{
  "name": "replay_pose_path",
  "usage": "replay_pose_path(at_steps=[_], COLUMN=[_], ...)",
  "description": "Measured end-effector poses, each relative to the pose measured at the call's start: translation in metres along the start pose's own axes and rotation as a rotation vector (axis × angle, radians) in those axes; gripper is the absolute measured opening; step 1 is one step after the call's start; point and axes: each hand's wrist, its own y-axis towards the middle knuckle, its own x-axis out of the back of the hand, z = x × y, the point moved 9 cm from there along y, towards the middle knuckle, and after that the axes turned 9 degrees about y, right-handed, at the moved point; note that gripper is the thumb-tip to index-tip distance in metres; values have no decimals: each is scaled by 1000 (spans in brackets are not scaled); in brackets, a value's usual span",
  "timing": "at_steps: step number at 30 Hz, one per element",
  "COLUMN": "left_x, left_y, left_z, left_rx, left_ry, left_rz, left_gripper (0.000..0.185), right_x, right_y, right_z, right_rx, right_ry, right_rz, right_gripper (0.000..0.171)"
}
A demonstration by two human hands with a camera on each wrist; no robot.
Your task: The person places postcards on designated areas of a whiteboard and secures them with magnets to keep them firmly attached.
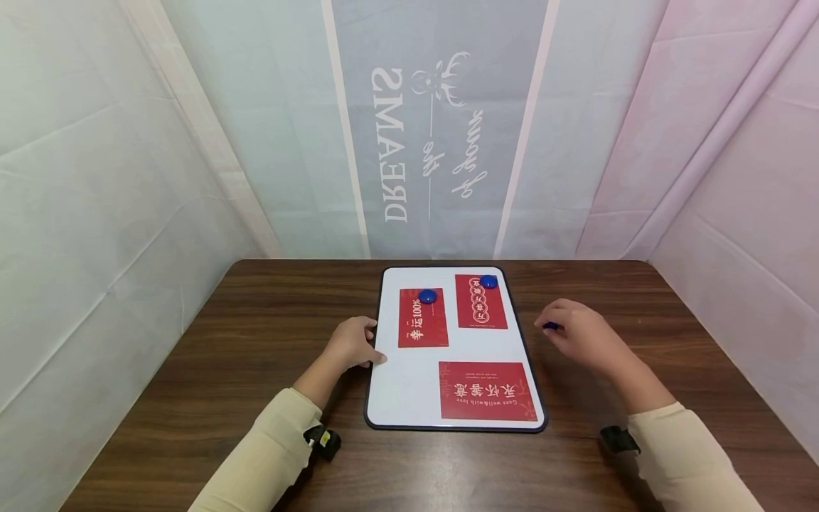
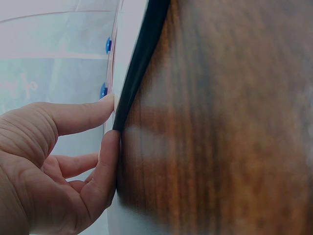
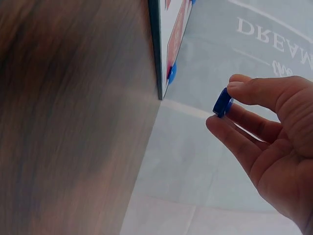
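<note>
A small whiteboard (image 1: 409, 387) with a dark frame lies on the table, bearing three red cards. Round blue magnets sit on two of them: one magnet (image 1: 428, 296) on the left card (image 1: 422, 327), another magnet (image 1: 489, 281) on the upper right card (image 1: 476, 309). The lower right card (image 1: 489, 402) has no magnet on it. My left hand (image 1: 352, 345) grips the board's left edge, thumb on top, fingers at the side. Off the board's right side, my right hand (image 1: 579, 334) pinches a blue magnet (image 3: 223, 103) between thumb and fingers, above the table.
The brown wooden table (image 1: 256, 341) extends around the board. Fabric walls stand at the back and both sides, the back curtain (image 1: 441, 142) printed with mirrored lettering. Dark straps with small devices are at both wrists.
</note>
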Motion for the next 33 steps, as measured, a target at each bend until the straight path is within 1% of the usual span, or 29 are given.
replay_pose_path(at_steps=[4,13,16,22,26,30,33], left_x=[0,-1,0,0,0,0,0], left_y=[0,0,0,0,0,0,0], left_z=[1,2,1,2,1,1,1], left_rx=[8,12,10,11,4,3,7], left_ry=[-8,0,-2,-12,-11,0,5], left_rz=[0,-8,-10,-4,-3,-5,-2], left_gripper=[75,75,75,75,75,75,75], right_x=[-5,-13,-17,-31,-43,-57,-66], right_y=[2,15,18,27,32,33,33], right_z=[11,38,47,63,72,83,90], right_rx=[18,78,95,111,129,179,226], right_ry=[24,52,56,53,65,98,117], right_rz=[27,53,77,169,252,349,397], right_gripper=[17,22,22,24,26,25,24])
